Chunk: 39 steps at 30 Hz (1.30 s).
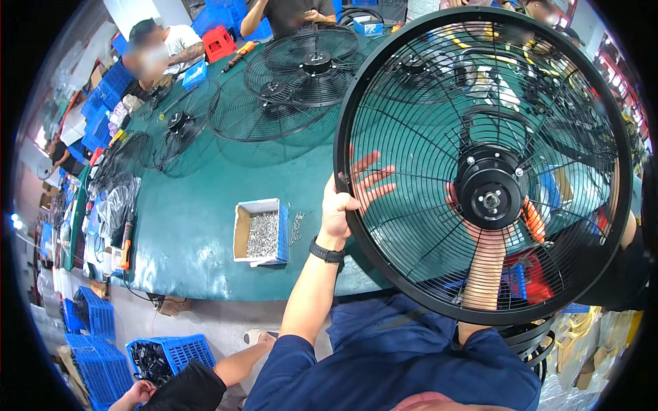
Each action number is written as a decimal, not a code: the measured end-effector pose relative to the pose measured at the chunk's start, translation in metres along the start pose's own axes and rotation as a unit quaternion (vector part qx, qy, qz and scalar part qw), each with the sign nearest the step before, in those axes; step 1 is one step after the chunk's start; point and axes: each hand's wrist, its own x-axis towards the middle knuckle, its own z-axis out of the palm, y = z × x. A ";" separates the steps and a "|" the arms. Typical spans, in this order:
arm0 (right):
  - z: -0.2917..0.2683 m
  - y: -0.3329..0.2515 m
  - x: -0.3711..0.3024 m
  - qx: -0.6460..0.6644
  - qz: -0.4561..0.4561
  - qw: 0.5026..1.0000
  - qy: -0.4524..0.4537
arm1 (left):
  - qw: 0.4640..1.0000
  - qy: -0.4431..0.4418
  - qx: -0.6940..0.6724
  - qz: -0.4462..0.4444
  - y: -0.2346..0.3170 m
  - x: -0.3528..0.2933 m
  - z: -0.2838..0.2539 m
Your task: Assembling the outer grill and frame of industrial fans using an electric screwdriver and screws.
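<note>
A large round black fan (491, 177) with a thick rim, a wire grille and a motor hub in its middle is held up tilted over the table's near right. My left hand (343, 205) grips the rim at its left side, thumb on the near face and fingers spread behind the wires. Through the grille I see my right hand (478, 229) behind the fan, against the motor; the hub hides most of its fingers. On the table left of the fan stands an open box (282, 236) of small metal screws, with several loose screws (297, 228) beside it.
More wire fan grilles with motors (317, 63) lie across the far side of the green table (185, 226). An orange power screwdriver (127, 241) is at the left edge. Blue crates (179, 351) stand on the floor at lower left, beside a person's arm. Other people sit opposite.
</note>
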 end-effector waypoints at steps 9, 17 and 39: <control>-0.003 -0.004 -0.008 0.014 -0.001 1.000 0.002 | 0.999 0.020 0.024 -0.016 -0.003 0.000 0.003; 0.000 -0.005 -0.012 0.026 0.014 1.000 0.003 | 1.000 0.009 0.005 -0.014 -0.002 0.001 0.000; 0.002 0.000 -0.022 0.133 0.067 0.987 0.063 | 1.000 -0.026 -0.005 -0.011 -0.004 0.001 -0.005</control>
